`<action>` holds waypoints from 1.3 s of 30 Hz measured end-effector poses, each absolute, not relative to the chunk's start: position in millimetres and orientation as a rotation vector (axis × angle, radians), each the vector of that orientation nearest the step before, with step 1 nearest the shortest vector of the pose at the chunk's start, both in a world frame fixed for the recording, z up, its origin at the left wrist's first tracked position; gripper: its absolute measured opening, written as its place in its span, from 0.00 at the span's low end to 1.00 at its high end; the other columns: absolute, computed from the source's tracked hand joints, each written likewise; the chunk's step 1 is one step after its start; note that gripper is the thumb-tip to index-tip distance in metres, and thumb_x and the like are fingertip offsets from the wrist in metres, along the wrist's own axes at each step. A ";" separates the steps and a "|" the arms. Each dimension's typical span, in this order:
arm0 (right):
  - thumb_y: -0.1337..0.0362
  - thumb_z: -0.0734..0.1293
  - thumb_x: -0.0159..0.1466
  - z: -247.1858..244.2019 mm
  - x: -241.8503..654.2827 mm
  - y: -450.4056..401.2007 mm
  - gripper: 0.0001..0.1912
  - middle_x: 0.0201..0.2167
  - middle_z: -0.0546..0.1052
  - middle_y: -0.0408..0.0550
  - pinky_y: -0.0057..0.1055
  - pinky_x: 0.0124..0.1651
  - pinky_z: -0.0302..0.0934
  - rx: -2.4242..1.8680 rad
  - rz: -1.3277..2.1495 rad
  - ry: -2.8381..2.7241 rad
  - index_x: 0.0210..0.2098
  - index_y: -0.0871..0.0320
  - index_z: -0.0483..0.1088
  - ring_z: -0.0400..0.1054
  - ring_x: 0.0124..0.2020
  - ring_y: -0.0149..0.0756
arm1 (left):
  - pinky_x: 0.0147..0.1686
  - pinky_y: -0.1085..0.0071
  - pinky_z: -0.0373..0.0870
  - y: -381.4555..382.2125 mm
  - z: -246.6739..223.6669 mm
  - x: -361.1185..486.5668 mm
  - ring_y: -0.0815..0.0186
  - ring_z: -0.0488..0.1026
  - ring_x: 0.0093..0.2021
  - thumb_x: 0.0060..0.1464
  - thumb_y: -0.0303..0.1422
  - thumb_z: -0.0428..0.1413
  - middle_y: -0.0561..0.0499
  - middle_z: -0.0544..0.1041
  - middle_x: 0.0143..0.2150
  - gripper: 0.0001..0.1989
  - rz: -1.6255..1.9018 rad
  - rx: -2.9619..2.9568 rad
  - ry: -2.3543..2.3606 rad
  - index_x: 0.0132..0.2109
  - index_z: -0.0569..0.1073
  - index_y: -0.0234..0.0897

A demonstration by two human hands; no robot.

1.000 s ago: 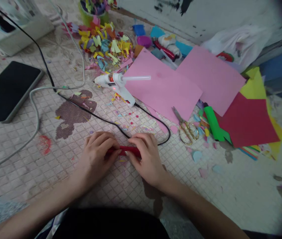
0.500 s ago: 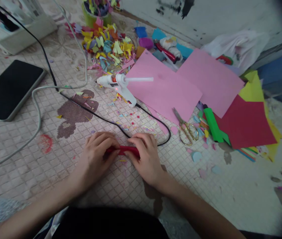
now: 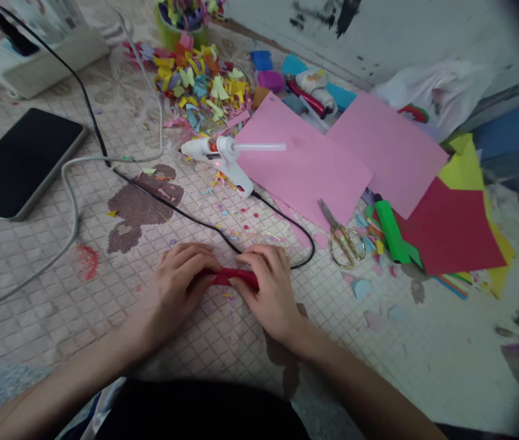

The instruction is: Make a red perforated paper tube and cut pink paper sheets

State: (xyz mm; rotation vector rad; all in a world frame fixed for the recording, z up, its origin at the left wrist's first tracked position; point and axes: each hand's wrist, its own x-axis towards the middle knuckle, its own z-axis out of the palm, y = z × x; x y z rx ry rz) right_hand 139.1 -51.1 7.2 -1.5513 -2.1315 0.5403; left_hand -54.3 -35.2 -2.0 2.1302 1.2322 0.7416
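Since the earlier frame, the left hand (image 3: 181,275) draws its thumb a little back to the left, so more of the red strip (image 3: 225,277) shows. The right hand (image 3: 268,281) stays almost at its place. The whole view shifts slightly also.

The red strip lies across the near middle of the surface (image 3: 223,342), between the two hands. Each hand is curled nearly closed and has hold of one end, the fingers on the far side and the thumb on the near side. Whether the strip is rolled or folded, I cannot tell.

To work it well, I think both thumbs should press equally and keep the strip straight; if one side presses harder, it may become slanted. A soft touch seems better, because the strip looks like paper and could crease.

The black cord (image 3: 214,228) comes just to the right hand's fingers and loops out again on its right, so it seems the first obstacle. Farther lies the glue gun (image 3: 239,177), nozzle to the left, with a small red light on; it may be hot. To the right are the scissors (image 3: 342,238), touching the nearer of two pink sheets (image 3: 305,159), then a green piece (image 3: 391,231) and a red sheet (image 3: 461,232). Many scraps (image 3: 209,79) lie at the far side. A tablet (image 3: 24,162) is at left, well apart.
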 end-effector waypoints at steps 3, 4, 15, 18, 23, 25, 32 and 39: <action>0.63 0.67 0.63 7.0 138.9 -51.2 0.10 0.46 0.71 0.49 0.44 0.52 0.58 -1.557 0.534 -2.125 0.45 0.54 0.67 0.62 0.49 0.45 | 0.49 0.58 0.65 -34.1 -3.6 -56.0 0.60 0.69 0.49 0.61 0.28 0.51 0.51 0.75 0.41 0.04 0.770 2.148 1.195 0.41 0.70 0.40; 0.64 0.67 0.63 6.9 138.9 -51.0 0.10 0.46 0.71 0.49 0.44 0.52 0.58 -1.558 0.534 -2.123 0.45 0.54 0.67 0.62 0.49 0.45 | 0.49 0.59 0.66 -33.6 -4.1 -56.7 0.60 0.69 0.48 0.61 0.28 0.51 0.51 0.75 0.41 0.04 0.779 2.152 1.184 0.41 0.70 0.40; 0.66 0.68 0.62 5.9 139.5 -51.7 0.12 0.46 0.70 0.49 0.44 0.53 0.58 -1.536 0.536 -2.119 0.45 0.55 0.67 0.61 0.49 0.43 | 0.51 0.61 0.68 -31.9 2.8 -78.3 0.60 0.70 0.51 0.62 0.26 0.46 0.49 0.75 0.47 0.11 0.733 2.107 1.083 0.48 0.69 0.42; 0.66 0.68 0.62 5.3 139.6 -51.5 0.12 0.46 0.70 0.49 0.45 0.52 0.58 -1.536 0.546 -2.111 0.45 0.54 0.67 0.61 0.49 0.44 | 0.49 0.63 0.69 -32.8 6.0 -80.0 0.61 0.71 0.49 0.63 0.27 0.46 0.49 0.74 0.49 0.12 0.689 2.070 1.117 0.49 0.68 0.42; 0.65 0.67 0.63 5.1 138.7 -51.3 0.12 0.47 0.70 0.49 0.46 0.52 0.58 -1.539 0.556 -2.106 0.46 0.53 0.67 0.62 0.50 0.45 | 0.49 0.58 0.68 -33.2 -0.5 -71.1 0.57 0.70 0.50 0.56 0.37 0.58 0.47 0.73 0.47 0.15 0.739 2.160 1.146 0.49 0.68 0.40; 0.65 0.67 0.63 5.4 138.7 -51.5 0.11 0.47 0.70 0.49 0.47 0.52 0.58 -1.540 0.557 -2.101 0.45 0.52 0.67 0.62 0.49 0.45 | 0.48 0.57 0.67 -33.2 -4.0 -67.6 0.56 0.70 0.49 0.55 0.36 0.59 0.47 0.74 0.47 0.16 0.729 2.200 1.171 0.49 0.68 0.41; 0.63 0.68 0.62 5.5 143.0 -52.3 0.13 0.49 0.68 0.50 0.46 0.55 0.57 -1.424 0.562 -2.102 0.47 0.54 0.66 0.60 0.53 0.45 | 0.47 0.58 0.64 -34.4 -6.0 -66.5 0.57 0.70 0.48 0.58 0.31 0.55 0.48 0.74 0.46 0.11 0.719 2.257 1.173 0.49 0.68 0.42; 0.62 0.69 0.61 5.5 144.7 -52.6 0.14 0.50 0.67 0.51 0.48 0.58 0.56 -1.398 0.566 -2.120 0.46 0.53 0.68 0.59 0.55 0.45 | 0.47 0.59 0.63 -35.0 -5.7 -65.4 0.59 0.70 0.48 0.60 0.30 0.53 0.48 0.75 0.46 0.10 0.734 2.286 1.171 0.49 0.67 0.42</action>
